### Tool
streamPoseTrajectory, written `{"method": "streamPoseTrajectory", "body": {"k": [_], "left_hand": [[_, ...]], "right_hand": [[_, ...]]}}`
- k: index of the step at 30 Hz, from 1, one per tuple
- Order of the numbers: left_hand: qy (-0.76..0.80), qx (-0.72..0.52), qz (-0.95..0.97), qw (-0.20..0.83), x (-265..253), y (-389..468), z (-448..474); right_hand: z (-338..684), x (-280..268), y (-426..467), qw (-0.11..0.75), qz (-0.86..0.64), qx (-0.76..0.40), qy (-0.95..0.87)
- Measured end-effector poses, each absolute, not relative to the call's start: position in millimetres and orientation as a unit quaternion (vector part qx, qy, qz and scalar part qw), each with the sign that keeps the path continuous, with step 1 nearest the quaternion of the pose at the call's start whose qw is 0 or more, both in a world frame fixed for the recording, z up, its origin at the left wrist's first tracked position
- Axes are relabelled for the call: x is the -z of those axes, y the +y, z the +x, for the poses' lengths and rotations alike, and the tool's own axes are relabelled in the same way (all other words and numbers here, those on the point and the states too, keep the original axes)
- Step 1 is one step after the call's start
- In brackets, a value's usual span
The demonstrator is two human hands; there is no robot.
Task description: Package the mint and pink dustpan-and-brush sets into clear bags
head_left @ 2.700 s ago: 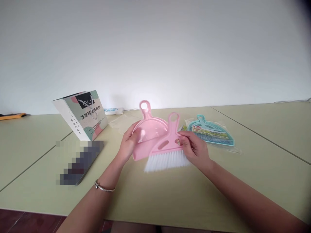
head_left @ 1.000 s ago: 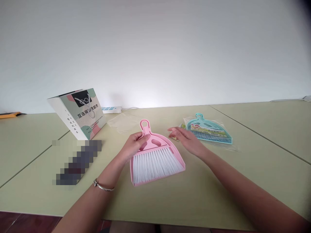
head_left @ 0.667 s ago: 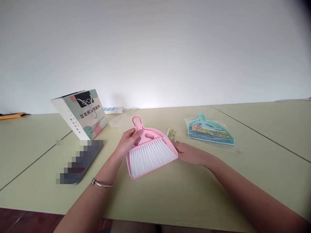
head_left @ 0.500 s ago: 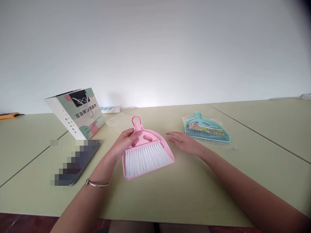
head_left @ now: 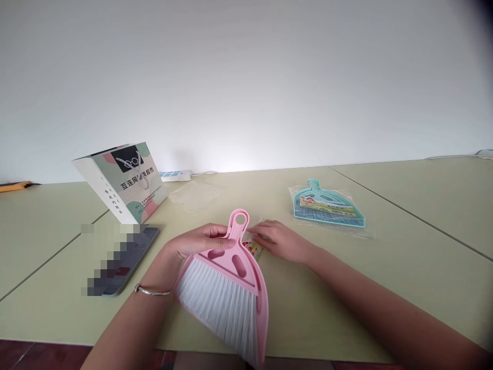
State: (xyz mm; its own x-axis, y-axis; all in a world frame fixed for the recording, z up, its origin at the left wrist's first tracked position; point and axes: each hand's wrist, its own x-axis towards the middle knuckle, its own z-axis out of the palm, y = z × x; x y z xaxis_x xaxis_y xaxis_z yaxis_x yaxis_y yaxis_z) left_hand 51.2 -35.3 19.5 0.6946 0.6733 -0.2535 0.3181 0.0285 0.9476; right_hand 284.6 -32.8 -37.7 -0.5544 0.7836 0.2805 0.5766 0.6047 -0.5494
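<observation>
A pink dustpan with a white-bristled brush point(head_left: 219, 293) clipped into it is in my left hand point(head_left: 200, 241). That thumb lies over the front just below the looped handle, and the set is tilted with its bristles toward me. Behind the handle, partly hidden, is a small colourful printed card point(head_left: 253, 248). My right hand point(head_left: 283, 240) reaches over the card from the right, its fingers closed about it; the fingertips are partly hidden. A turquoise dustpan and brush set point(head_left: 327, 205) lies in clear wrapping farther right, with a printed card on it.
On the left stands a paper bag point(head_left: 134, 187) with a rope handle, and a phone point(head_left: 131, 264), partly pixelated, lies in front of it. Clear plastic film point(head_left: 198, 194) and a white power strip point(head_left: 175, 176) lie near the wall. An orange object point(head_left: 15, 186) is at far left.
My left hand has brought the pink set nearer and turned it, bristles now lower. My right hand has moved left onto the printed card, which has come into view.
</observation>
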Motion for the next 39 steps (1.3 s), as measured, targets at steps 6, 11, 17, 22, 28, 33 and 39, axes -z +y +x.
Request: {"method": "streamPoseTrajectory", "body": {"k": [6,11,17,22,28,33,39], "left_hand": [[0.384,-0.197,0.669,0.605,-16.5,-32.8,51.3],[0.413,-0.237,0.647,0.596,-16.4,-31.3,53.3],[0.457,-0.295,0.615,0.571,-8.2,-23.0,50.1],[0.497,-0.360,0.570,0.546,2.0,-14.5,51.7],[0.482,-0.394,0.469,0.626,8.3,-16.1,65.9],[0.451,-0.382,0.513,0.623,5.6,-19.3,67.8],[0.426,-0.307,0.596,0.607,9.8,-20.6,65.5]], "right_hand": [[318.8,35.7,-18.9,0.178,-0.578,-0.203,-0.771],[321.4,29.8,-17.2,0.117,-0.596,-0.238,-0.758],[321.6,19.9,-17.7,0.306,-0.632,-0.256,-0.664],[315.1,-4.3,-35.1,0.484,-0.452,-0.455,-0.596],[269.8,12.0,-57.3,0.331,-0.426,-0.532,-0.653],[258.1,37.7,-50.7,0.365,-0.494,-0.490,-0.619],[257.1,34.3,-52.5,0.358,-0.505,-0.493,-0.612]]}}
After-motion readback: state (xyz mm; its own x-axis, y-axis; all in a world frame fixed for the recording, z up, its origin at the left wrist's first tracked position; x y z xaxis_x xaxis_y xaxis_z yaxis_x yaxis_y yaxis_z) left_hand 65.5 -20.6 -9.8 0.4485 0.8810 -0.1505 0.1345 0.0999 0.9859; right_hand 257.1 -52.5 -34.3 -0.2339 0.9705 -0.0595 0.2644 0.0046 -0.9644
